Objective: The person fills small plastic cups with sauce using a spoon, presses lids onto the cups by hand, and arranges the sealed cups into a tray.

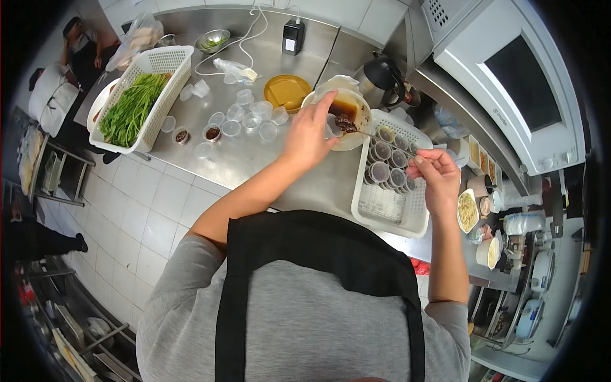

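Note:
My right hand pinches the handle of a metal spoon, whose dark, sauce-covered end is over a pale bowl of brown sauce. At the bowl's left side my left hand holds a small clear cup close to the spoon end. Several empty clear cups stand on the steel counter to the left, with two cups of dark sauce among them. Below the spoon, a white basket holds several filled, lidded cups.
A white basket of green vegetables stands at the left. A yellow-brown lid lies behind the cups. A black kettle and a microwave are at the right. Two people are at the far left.

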The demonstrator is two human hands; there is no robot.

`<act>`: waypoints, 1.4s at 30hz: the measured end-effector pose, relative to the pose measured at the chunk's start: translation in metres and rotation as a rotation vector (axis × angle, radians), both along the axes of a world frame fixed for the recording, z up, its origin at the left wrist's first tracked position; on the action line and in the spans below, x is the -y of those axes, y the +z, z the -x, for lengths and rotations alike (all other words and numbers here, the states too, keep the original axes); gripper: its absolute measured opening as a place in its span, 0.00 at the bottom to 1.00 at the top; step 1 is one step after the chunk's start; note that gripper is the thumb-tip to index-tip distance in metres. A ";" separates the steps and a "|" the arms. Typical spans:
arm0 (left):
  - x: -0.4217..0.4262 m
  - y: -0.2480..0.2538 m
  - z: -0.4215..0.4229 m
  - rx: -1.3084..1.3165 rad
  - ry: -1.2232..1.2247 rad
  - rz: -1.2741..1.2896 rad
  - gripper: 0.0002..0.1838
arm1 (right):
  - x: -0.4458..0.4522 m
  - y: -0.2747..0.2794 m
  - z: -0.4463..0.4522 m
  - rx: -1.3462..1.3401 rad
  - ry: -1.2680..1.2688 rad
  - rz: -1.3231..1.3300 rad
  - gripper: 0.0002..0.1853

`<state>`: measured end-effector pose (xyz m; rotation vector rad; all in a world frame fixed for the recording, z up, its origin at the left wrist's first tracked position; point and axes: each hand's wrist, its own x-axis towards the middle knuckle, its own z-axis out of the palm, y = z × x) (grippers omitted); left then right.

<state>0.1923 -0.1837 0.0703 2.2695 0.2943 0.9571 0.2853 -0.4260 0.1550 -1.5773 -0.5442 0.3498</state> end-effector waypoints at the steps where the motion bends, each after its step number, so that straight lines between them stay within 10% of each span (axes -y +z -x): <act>1: 0.001 0.000 0.000 0.006 -0.001 0.016 0.53 | -0.003 0.004 -0.002 0.049 0.038 0.035 0.06; 4: 0.000 -0.001 0.002 0.067 -0.042 0.113 0.55 | -0.016 0.019 -0.005 0.057 0.116 0.093 0.07; 10: 0.001 0.006 0.008 0.017 -0.060 0.451 0.56 | -0.057 0.048 0.025 0.991 0.023 0.265 0.08; 42: -0.018 -0.008 0.023 -0.012 -0.138 0.528 0.54 | -0.061 0.010 0.040 1.129 -0.064 0.031 0.05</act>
